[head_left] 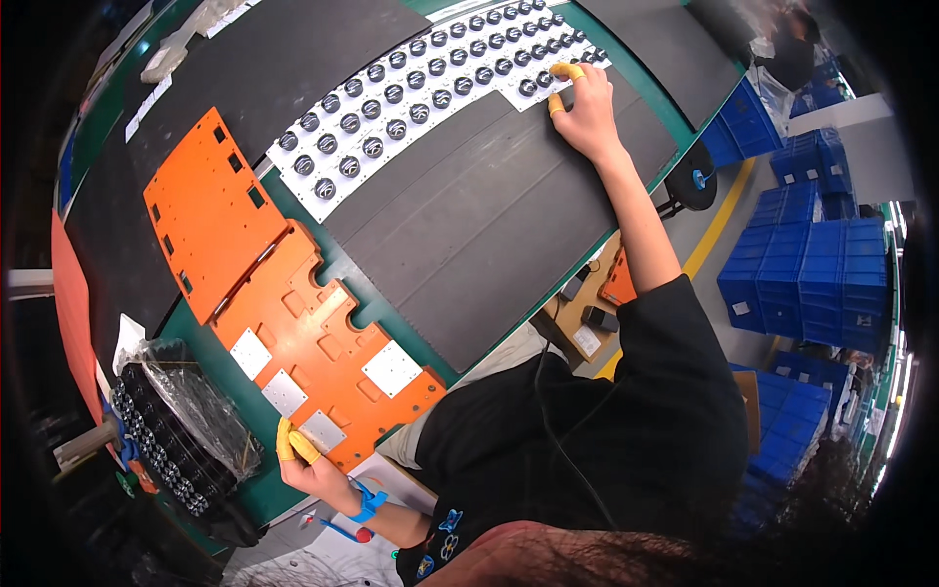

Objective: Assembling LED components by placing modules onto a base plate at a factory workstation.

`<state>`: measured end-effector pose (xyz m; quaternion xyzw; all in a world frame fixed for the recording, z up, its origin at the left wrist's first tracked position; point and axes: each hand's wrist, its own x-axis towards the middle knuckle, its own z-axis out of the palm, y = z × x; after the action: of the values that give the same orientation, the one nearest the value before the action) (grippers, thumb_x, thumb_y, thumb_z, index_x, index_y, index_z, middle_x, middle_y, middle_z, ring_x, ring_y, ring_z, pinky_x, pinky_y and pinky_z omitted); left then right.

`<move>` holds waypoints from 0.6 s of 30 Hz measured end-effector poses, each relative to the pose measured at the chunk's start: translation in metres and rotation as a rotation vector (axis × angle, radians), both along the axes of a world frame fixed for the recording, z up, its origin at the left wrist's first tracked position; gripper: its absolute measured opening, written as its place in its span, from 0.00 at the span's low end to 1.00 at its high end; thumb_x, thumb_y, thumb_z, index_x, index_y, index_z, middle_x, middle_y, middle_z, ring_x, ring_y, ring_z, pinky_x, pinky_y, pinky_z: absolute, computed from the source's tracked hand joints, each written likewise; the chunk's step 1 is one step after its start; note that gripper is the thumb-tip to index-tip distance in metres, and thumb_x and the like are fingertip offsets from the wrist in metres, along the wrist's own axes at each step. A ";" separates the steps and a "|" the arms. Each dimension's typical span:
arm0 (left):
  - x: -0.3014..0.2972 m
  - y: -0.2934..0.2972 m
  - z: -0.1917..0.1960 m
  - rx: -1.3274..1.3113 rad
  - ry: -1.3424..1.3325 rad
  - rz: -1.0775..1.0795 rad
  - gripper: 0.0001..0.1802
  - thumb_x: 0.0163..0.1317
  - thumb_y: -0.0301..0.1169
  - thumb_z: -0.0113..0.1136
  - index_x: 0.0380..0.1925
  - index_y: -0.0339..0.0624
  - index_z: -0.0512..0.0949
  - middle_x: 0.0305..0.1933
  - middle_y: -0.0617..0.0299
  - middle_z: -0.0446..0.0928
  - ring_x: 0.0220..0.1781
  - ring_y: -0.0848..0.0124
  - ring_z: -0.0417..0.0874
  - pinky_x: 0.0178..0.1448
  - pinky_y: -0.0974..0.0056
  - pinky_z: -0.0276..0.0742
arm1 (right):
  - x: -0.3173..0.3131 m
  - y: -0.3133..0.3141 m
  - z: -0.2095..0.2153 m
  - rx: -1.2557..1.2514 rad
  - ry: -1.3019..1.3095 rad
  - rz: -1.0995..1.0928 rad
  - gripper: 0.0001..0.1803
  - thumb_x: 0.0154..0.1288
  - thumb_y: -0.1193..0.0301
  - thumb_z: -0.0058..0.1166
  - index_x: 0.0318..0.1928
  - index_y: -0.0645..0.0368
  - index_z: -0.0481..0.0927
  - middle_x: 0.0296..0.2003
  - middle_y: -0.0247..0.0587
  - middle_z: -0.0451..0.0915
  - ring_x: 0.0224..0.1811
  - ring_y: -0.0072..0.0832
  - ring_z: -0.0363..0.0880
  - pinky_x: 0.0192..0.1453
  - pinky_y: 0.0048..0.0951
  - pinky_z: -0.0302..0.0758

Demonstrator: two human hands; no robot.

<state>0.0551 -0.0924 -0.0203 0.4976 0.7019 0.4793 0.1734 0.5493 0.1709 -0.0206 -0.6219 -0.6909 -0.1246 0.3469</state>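
Note:
My right hand [589, 115] reaches to the far end of a white panel [323, 207] bearing rows of round black parts [373, 147]. Yellow finger covers sit on its thumb and forefinger; the two tips are apart, close to the black parts at the panel's near corner. My left hand [315, 475] is at the near left edge of an orange fixture [293, 313], beside a silver square plate [322, 430]. Its yellow-covered fingertips are drawn together, and whatever lies between them is hidden. More silver plates [391, 369] lie in the fixture. A blue strap [369, 503] circles my left wrist.
An orange cover [215, 210] is raised along the fixture's far side. Black matting [469, 215] spans the green table. Left of the fixture, a black stack of parts under clear plastic [201, 411] stands close to my left hand. Blue crates [807, 279] are piled on the right.

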 end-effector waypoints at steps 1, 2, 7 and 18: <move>0.000 -0.001 0.000 0.002 -0.001 0.002 0.15 0.71 0.26 0.49 0.51 0.28 0.78 0.46 0.53 0.81 0.43 0.70 0.81 0.47 0.66 0.78 | -0.001 0.000 -0.001 0.004 -0.017 0.011 0.18 0.49 0.77 0.59 0.45 0.56 0.79 0.42 0.39 0.75 0.50 0.39 0.71 0.56 0.38 0.66; 0.001 -0.001 0.000 -0.002 -0.024 0.004 0.15 0.71 0.26 0.49 0.51 0.27 0.78 0.46 0.53 0.81 0.43 0.71 0.81 0.47 0.67 0.78 | 0.000 0.000 -0.001 0.009 -0.035 0.020 0.18 0.50 0.77 0.59 0.45 0.56 0.79 0.42 0.39 0.75 0.50 0.40 0.71 0.56 0.38 0.66; 0.002 -0.002 0.000 0.013 0.005 -0.001 0.15 0.72 0.26 0.49 0.51 0.28 0.78 0.45 0.53 0.81 0.42 0.71 0.81 0.45 0.67 0.78 | -0.001 -0.003 0.001 -0.007 -0.022 0.021 0.18 0.50 0.78 0.59 0.44 0.56 0.79 0.42 0.39 0.76 0.50 0.39 0.71 0.56 0.38 0.66; 0.002 0.001 0.004 -0.033 0.096 0.014 0.13 0.68 0.24 0.52 0.48 0.28 0.79 0.45 0.49 0.83 0.43 0.67 0.83 0.48 0.65 0.77 | -0.145 -0.113 0.053 -0.460 0.415 0.512 0.12 0.59 0.73 0.62 0.44 0.59 0.80 0.33 0.43 0.82 0.34 0.34 0.83 0.40 0.32 0.79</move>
<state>0.0573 -0.0917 -0.0164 0.5121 0.7207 0.4446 0.1442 0.4042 0.0584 0.0323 -0.5028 -0.7488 0.2520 0.3507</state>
